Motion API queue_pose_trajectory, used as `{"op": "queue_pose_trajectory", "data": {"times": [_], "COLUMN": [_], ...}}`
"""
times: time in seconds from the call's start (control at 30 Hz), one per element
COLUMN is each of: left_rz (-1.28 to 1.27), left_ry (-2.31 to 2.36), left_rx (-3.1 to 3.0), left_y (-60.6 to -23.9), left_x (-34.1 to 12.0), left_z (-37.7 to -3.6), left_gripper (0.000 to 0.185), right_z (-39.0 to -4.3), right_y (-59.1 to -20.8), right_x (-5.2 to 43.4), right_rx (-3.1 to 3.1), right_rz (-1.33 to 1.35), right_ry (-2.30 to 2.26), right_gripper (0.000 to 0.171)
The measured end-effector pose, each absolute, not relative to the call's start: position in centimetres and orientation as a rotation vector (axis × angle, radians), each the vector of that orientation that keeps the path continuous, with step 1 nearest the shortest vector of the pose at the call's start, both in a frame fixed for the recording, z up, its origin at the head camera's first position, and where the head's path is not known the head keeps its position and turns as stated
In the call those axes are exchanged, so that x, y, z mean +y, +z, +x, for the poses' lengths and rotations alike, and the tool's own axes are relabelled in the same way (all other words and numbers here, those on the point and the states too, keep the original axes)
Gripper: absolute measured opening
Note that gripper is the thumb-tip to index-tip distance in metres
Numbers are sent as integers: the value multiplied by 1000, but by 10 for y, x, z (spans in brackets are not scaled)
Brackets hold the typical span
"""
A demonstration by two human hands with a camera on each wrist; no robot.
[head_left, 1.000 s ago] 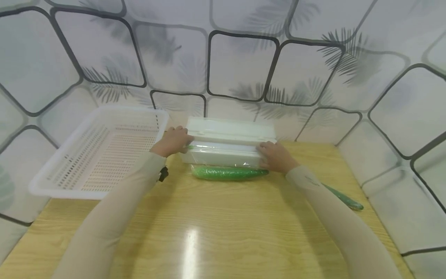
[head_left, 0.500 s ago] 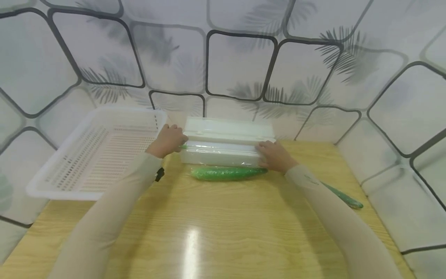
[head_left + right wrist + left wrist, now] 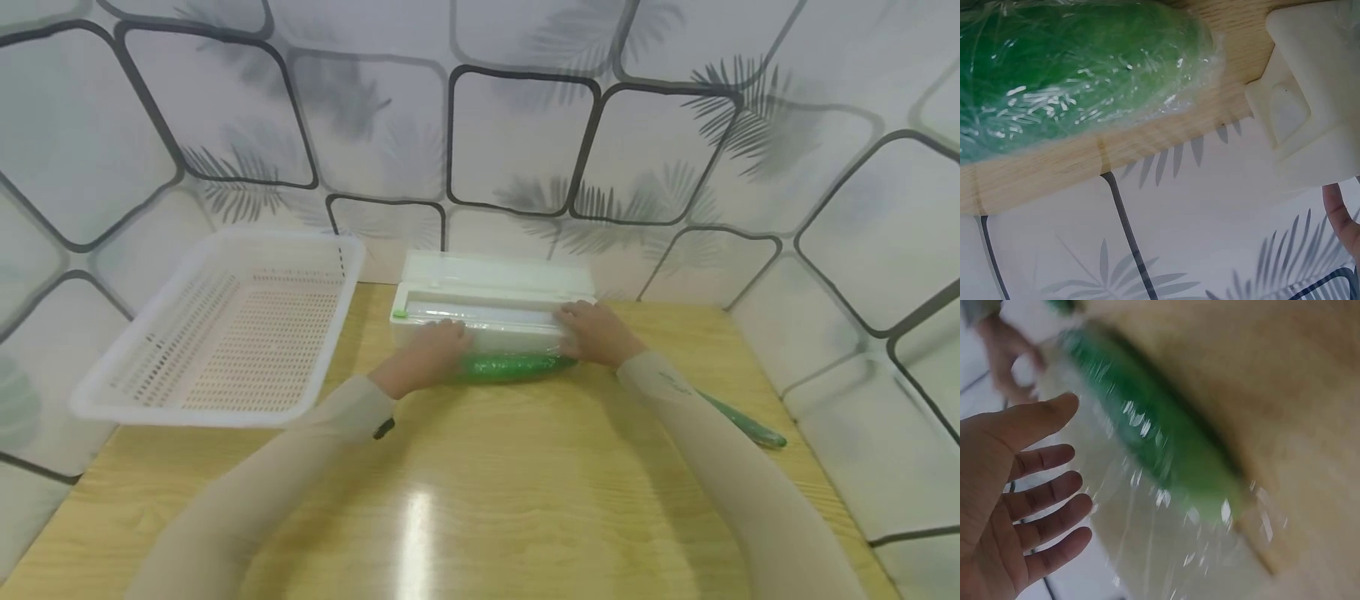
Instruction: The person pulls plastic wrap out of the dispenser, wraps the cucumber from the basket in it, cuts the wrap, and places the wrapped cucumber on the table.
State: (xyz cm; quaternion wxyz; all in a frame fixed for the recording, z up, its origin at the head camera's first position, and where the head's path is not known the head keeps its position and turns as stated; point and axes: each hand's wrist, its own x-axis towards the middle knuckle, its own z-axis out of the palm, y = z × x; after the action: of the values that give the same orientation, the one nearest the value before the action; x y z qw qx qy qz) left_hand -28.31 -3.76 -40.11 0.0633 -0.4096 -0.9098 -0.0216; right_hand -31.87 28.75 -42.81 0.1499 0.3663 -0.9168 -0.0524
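A white cling film dispenser (image 3: 517,337) stands at the back of the table with its lid (image 3: 495,271) tipped back and a green slide cutter (image 3: 400,314) at its left end. Clear film comes over its front onto a cucumber (image 3: 517,367), also seen under shiny film in the left wrist view (image 3: 1141,425). My left hand (image 3: 431,354) is over the cucumber's left part, hiding it; its fingers are spread and loosely bent, holding nothing (image 3: 1029,481). My right hand (image 3: 600,333) grips the dispenser's right end, one finger (image 3: 1338,212) showing at its edge.
A white perforated basket (image 3: 330,367) sits at the left. Another film-wrapped cucumber (image 3: 750,425) lies at the right beside my forearm, large in the right wrist view (image 3: 1085,75). Patterned walls border the wooden table (image 3: 525,483) at the back and sides.
My left hand has left the slide cutter at the dispenser's left end and moved right and toward me, over the cucumber. My right hand has stayed at the dispenser's right end.
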Motion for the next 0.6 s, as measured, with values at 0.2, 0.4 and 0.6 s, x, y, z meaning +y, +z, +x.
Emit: {"op": "queue_pose_trajectory", "data": {"times": [0.2, 0.4, 0.6], "left_rz": [-1364, -1413, -1419], "left_ry": [-43, -3, 48], "left_rx": [-2650, -2518, -2516], "left_y": [-429, -431, -427], "left_x": [-19, -17, -21], "left_z": [-280, -279, -271], "left_gripper": [38, 31, 31], "right_z": [-316, -318, -319], "right_y": [-422, -419, -412], "right_x": [285, 287, 287], "right_rx": [-2660, -2736, -2790], "right_rz": [1062, 1042, 1042], "right_ry": [-79, -47, 95], "right_gripper": [46, 44, 39]}}
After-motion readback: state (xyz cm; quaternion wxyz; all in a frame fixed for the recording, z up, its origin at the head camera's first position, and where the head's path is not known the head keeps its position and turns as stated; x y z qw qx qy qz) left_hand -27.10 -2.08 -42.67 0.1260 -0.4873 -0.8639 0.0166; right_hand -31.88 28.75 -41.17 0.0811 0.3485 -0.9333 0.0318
